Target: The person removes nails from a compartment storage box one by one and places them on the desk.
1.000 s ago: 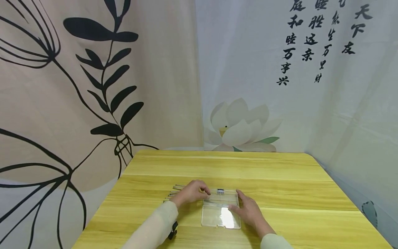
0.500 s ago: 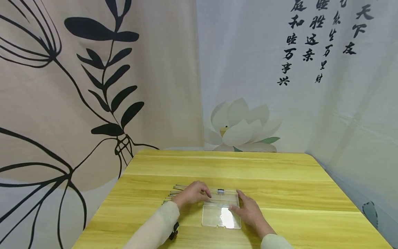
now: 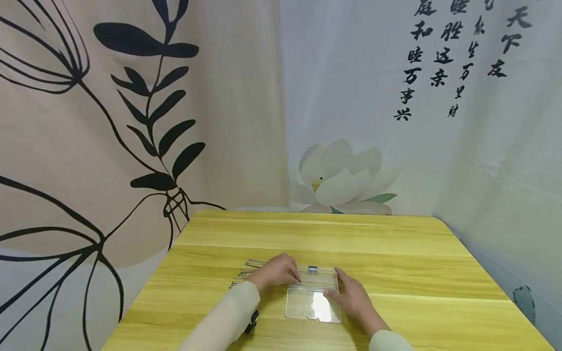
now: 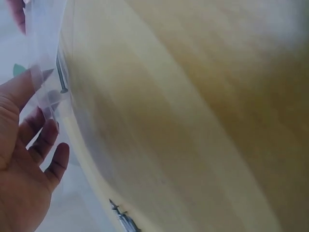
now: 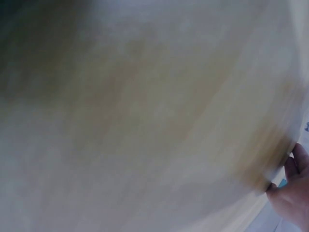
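Note:
A clear plastic box (image 3: 311,304) lies on the table, its lid folded back towards the person. My left hand (image 3: 281,270) is over the left end of its far half, fingers bent down into it. In the left wrist view, a grey nail (image 4: 61,77) shows through the clear plastic, close to the left hand's (image 4: 24,159) thumb tip; whether the fingers pinch it is hidden. My right hand (image 3: 351,293) grips the box's right edge, thumb near the hinge and fingers at the far corner. The right wrist view catches the fingers (image 5: 300,157) at its border, blurred.
Several thin metal nails (image 3: 246,273) lie on the wooden table (image 3: 395,263) left of the box, partly behind the left forearm. A black strap (image 3: 252,321) shows at the left wrist. A printed cloth (image 3: 237,122) hangs behind the table.
My left hand has shifted slightly right, and its fingers have dipped further into the box's far half. The right hand and the box keep their places.

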A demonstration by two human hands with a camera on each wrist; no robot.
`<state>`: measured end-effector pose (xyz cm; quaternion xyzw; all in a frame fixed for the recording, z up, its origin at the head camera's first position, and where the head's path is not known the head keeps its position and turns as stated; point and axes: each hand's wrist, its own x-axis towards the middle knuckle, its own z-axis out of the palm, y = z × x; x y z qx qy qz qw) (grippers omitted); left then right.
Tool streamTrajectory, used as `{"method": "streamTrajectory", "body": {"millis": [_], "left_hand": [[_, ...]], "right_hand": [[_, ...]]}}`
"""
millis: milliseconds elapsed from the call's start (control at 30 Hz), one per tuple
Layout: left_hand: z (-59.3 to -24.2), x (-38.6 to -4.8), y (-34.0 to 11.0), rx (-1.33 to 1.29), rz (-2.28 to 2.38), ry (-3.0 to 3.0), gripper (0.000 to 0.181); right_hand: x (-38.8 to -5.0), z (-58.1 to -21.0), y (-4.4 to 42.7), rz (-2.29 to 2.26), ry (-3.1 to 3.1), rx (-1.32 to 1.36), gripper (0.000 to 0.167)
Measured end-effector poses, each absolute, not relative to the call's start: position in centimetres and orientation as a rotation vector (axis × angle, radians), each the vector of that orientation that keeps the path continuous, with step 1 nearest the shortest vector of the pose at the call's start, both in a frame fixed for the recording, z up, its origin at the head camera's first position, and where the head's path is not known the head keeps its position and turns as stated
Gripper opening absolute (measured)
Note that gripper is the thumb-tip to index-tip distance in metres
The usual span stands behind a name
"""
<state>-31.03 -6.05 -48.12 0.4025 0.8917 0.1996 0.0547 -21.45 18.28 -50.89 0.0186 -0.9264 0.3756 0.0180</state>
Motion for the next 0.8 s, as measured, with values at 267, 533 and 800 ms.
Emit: {"method": "streamTrajectory", "body": {"millis": [267, 533, 800], "left_hand": [[-48.3, -31.1, -5.3, 1.301, 0.333, 2.817, 0.005], [-48.45, -30.68, -5.43, 1.281, 0.292, 2.832, 0.007], [-48.37, -30.94, -5.56, 1.354, 0.24, 2.823, 0.007]], "right_hand": [[-21.41, -50.75, 18.4, 1.172, -2.881, 0.069, 0.08], [-21.59, -51.1, 18.51, 1.171, -2.883, 0.067, 0.079], [-21.64, -51.08, 18.42, 1.171, -2.881, 0.065, 0.08]]}}
